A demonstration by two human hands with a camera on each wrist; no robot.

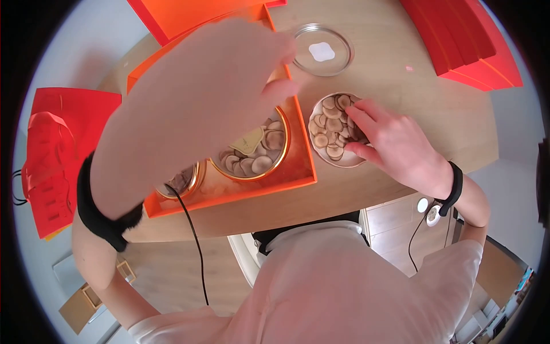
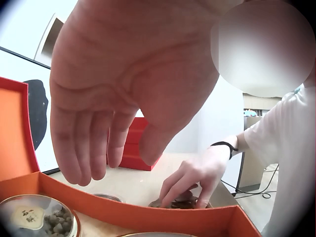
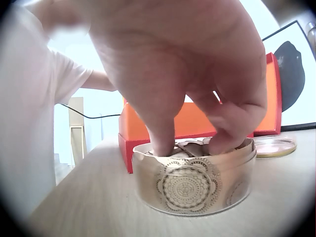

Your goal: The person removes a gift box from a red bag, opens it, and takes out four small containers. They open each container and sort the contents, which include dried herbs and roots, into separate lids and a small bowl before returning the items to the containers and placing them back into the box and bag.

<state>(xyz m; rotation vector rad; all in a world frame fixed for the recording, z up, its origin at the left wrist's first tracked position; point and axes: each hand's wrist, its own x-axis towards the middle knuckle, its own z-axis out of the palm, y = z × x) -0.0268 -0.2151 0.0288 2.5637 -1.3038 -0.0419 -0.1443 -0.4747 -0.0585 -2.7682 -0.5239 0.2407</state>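
My right hand [image 1: 395,140] reaches into a round patterned tin [image 3: 192,190] filled with thin dried slices [image 1: 333,124], tan with darker edges. Thumb and curled fingers dip below the rim and grip among the slices, as the right wrist view shows; the fingertips are partly hidden. Over the orange box [image 1: 306,152] hovers my left hand [image 1: 195,97], fingers fairly straight and pointing down in the left wrist view, nothing held. Beneath it, gold-rimmed round containers sit in the box; one [image 1: 252,166] has similar slices under a clear lid with a gold label.
A clear round lid [image 1: 338,67] with a white label lies behind the tin. At the back right stands a red box [image 1: 475,51]; a red bag [image 1: 69,155] is at far left. The orange box's raised lid [image 2: 15,128] stands behind it. A black cable [image 1: 197,246] hangs in front.
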